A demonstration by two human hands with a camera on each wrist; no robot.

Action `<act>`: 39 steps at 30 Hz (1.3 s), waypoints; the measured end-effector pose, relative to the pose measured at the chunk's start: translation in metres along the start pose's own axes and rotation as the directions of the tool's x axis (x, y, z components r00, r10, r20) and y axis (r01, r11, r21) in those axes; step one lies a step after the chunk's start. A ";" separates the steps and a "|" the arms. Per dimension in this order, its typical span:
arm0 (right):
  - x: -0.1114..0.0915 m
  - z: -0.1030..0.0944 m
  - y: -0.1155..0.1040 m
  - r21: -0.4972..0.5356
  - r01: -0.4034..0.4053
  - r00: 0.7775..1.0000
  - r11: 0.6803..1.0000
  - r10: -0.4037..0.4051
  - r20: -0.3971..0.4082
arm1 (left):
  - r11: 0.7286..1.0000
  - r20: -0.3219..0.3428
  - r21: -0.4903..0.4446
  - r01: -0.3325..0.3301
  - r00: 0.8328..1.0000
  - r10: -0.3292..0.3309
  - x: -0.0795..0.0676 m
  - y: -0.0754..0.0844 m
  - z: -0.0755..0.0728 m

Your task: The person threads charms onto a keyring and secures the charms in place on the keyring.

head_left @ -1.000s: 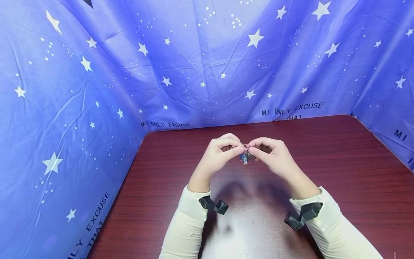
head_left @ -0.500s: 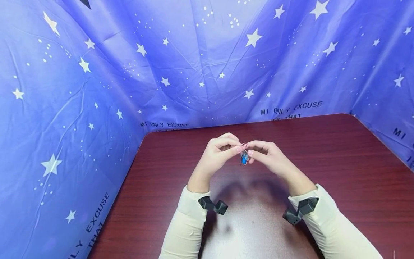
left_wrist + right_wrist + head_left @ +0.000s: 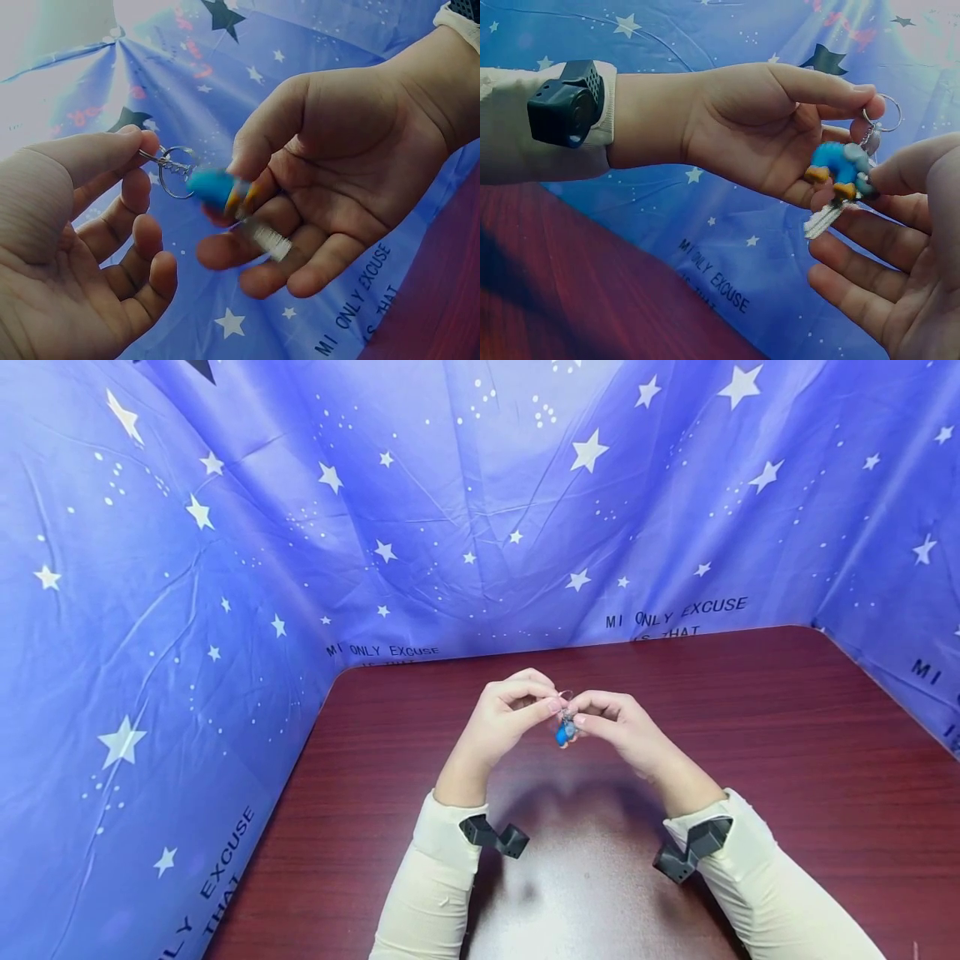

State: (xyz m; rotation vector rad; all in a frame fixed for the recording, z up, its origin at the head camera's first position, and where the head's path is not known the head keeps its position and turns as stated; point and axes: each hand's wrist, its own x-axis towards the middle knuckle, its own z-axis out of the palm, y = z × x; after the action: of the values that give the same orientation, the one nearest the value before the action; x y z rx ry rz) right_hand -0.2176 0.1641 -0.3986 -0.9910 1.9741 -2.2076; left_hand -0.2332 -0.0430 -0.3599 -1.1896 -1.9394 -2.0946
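Note:
Both hands are raised above the table, close together. My left hand (image 3: 504, 717) pinches a metal key ring (image 3: 894, 112) between thumb and forefinger, its other fingers loosely curled. A short chain links the ring to a small blue charm (image 3: 831, 159) with orange feet. Below the charm a silver key (image 3: 823, 222) points down. My right hand (image 3: 628, 731) pinches the key's head between thumb and forefinger, right beside the charm. In the left wrist view the charm (image 3: 211, 187) and key (image 3: 268, 240) are blurred. The right fingertips partly hide the key's head.
A dark red wood-grain table (image 3: 810, 735) lies beneath the hands. Blue star-patterned cloth (image 3: 450, 485) hangs behind it and along both sides. Each cream sleeve carries a black wrist camera, the left one (image 3: 495, 835) and the right one (image 3: 692, 852).
My right hand has shifted slightly left and down. The blue charm has swung into clearer sight below the ring. My left hand keeps its pinch, nearly still.

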 end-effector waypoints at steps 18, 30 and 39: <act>-0.001 -0.010 -0.021 -0.129 0.005 0.986 0.992 -0.026 -0.165 | 0.953 0.028 -0.253 0.164 0.986 -0.162 0.000 -0.026 -0.004; -0.001 -0.015 -0.028 -0.194 0.003 0.977 0.981 -0.045 -0.210 | 0.864 0.197 -0.424 0.271 0.959 -0.204 -0.002 -0.037 -0.004; -0.003 -0.021 -0.036 -0.286 -0.052 0.972 0.957 -0.018 -0.236 | 0.872 0.143 -0.390 0.297 0.955 -0.262 -0.002 -0.041 -0.003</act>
State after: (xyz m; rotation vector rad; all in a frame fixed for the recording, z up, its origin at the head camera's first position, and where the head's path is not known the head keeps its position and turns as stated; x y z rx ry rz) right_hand -0.2107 0.1914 -0.3681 -0.7541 2.4576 -2.1553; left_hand -0.2541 -0.0385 -0.3947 -1.1232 -1.8588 -2.7519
